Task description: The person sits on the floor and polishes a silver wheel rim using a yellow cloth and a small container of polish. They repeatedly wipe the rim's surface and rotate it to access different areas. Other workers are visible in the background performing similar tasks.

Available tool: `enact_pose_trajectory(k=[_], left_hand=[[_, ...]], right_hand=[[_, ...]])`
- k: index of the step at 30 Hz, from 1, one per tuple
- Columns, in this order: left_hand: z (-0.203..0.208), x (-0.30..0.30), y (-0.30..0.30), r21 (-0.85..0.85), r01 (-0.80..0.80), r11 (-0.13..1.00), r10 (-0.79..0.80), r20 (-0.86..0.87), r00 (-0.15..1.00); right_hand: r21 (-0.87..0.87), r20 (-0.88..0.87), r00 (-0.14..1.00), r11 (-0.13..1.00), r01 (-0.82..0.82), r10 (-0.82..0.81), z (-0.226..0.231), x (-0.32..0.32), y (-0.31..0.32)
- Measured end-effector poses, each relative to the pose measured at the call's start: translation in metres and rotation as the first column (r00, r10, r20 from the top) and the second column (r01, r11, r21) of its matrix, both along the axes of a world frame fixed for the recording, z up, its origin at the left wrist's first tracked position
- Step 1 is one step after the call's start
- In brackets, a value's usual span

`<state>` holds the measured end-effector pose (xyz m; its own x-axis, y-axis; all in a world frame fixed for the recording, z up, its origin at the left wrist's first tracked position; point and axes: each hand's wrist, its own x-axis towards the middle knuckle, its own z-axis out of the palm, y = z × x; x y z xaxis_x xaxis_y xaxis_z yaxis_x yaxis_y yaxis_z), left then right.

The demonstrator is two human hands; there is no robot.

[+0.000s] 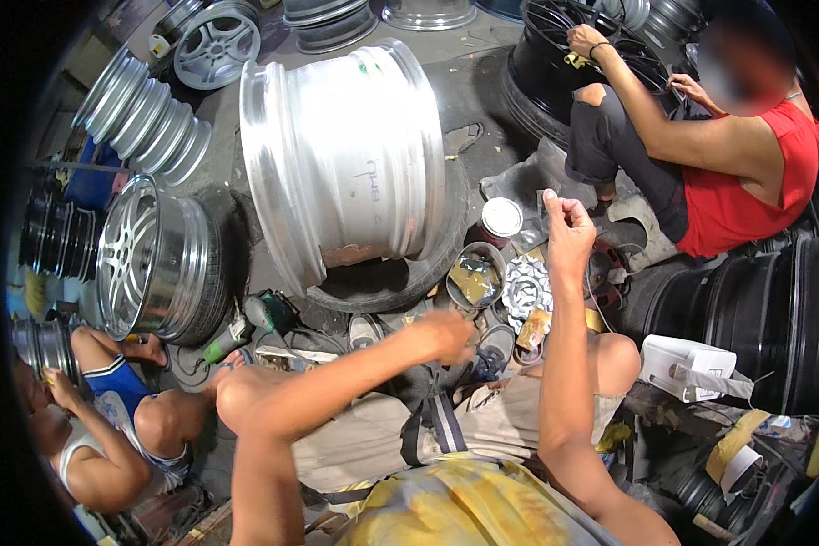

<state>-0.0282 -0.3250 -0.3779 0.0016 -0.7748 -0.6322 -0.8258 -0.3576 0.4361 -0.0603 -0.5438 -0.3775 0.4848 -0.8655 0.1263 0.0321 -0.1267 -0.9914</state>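
Observation:
My right hand (pixel 571 238) is raised, its fingertips pinched on a small, thin, greyish piece (pixel 544 202) whose kind I cannot make out. My left hand (pixel 446 337) is over my lap, smeared by motion; whether it holds anything is unclear. In front of me a large silver wheel rim (pixel 373 146) lies on its side on a black tyre (pixel 382 296). Between the rim and my right forearm is a round tin (pixel 476 293) with yellowish-brown, shiny contents. Beyond it is a can with a white top (pixel 502 218). Crumpled whitish scraps (pixel 526 289) lie beside the tin.
A co-worker in a red top (pixel 746 191) handles a black rim (pixel 555 68) at far right. Another person (pixel 109 428) sits at left. A green power tool (pixel 268 312), a spoked rim (pixel 150 259) and stacked rims (pixel 141 118) stand left. Black rims (pixel 755 309) and a white box (pixel 687 367) are right.

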Motion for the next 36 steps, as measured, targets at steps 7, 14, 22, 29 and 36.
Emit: enact_pose_trajectory(k=[7, 14, 22, 29, 36], left_hand=[[-0.225, -0.066, 0.003, -0.09, -0.745, 0.661, 0.75, 0.081, 0.656], [-0.23, -0.057, 0.001, -0.087, -0.663, 0.743, 0.664, -0.02, 0.747], [-0.18, -0.002, 0.035, -0.103, -0.784, 0.612, 0.594, -0.594, 0.542], [-0.099, 0.012, 0.044, 0.368, -0.822, 0.435, 0.862, -0.433, 0.262], [-0.041, 0.03, 0.089, 0.015, -0.149, 0.989, 0.15, -0.131, 0.98]], right_hand=[[-0.003, -0.017, 1.0, 1.0, -0.013, 0.013, -0.017, -0.026, -0.012], [0.34, -0.008, 0.998, 0.939, -0.054, 0.06, -0.023, -0.036, -0.008], [0.313, 0.067, 0.968, 0.916, -0.251, 0.242, -0.025, -0.011, 0.013], [0.271, 0.004, 0.976, 0.939, -0.21, 0.217, -0.032, -0.02, 0.001], [0.004, -0.158, 0.937, 0.949, -0.315, 0.312, -0.026, -0.015, 0.014]])
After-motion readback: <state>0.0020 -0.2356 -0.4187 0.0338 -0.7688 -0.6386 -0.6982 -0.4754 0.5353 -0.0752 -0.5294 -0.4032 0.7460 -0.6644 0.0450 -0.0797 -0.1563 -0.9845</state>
